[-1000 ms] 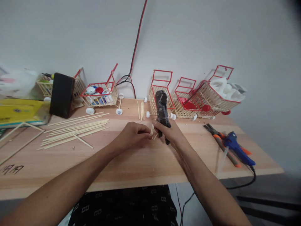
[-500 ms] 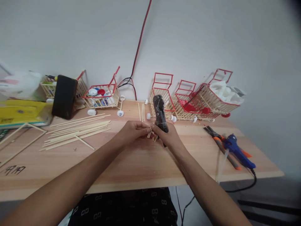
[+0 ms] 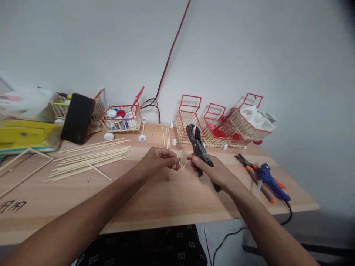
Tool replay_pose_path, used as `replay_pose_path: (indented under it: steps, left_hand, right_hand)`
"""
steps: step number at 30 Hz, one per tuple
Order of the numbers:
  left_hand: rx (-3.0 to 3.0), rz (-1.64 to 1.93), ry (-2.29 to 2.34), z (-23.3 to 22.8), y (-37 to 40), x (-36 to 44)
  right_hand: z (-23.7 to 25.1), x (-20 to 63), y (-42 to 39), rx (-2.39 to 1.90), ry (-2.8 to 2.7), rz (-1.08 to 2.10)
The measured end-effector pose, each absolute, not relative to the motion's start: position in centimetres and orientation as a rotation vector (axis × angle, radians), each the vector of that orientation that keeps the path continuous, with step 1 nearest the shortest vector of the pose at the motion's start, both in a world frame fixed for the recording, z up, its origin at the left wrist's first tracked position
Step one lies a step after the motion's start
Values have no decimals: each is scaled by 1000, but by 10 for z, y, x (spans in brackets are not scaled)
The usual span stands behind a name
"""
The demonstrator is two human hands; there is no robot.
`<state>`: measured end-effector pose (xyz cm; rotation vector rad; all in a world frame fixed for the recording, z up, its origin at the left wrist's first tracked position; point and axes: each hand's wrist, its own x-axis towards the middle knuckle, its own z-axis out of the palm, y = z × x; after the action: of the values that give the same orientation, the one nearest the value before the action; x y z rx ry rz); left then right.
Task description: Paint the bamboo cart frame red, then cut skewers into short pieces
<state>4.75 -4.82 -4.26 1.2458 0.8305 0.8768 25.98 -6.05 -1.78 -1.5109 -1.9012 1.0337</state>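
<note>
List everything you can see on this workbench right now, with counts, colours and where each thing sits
black cutter: one, black, gripped in the right hand, head pointing up
short stick piece: one, pale wood, pinched at the left hand's fingertips
long sticks: a loose pile, pale wood, left of centre on the table
stick carts: five in view, pale wood with red frames, along the back by the wall
phone: one, black, leaning at back left
yellow box: one, far left
glue gun: one, blue, right side
pliers: one pair, orange handles, beside the glue gun
cable: red and black, running up the wall
table: one, light wood
left hand: holding the stick piece
right hand: closed on the cutter
</note>
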Motion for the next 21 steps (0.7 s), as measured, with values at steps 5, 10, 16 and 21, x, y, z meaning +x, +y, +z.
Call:
replay_pose_path:
  steps: [5, 10, 16, 21]
  left_hand:
    - [1259, 877, 755, -35, -55, 49]
    - [1221, 808, 767, -37, -58, 53]
    - [1239, 740, 782, -41, -56, 52]
    - [1254, 722, 780, -39, -56, 50]
  right_hand:
    - [-13, 292, -82, -1574, -2101, 1166]
    - [-12, 293, -90, -1489, -2233, 1254]
    - [-3, 283, -95, -1545, -2202, 1256]
    - [2, 279, -98, -1576, -2274, 1107]
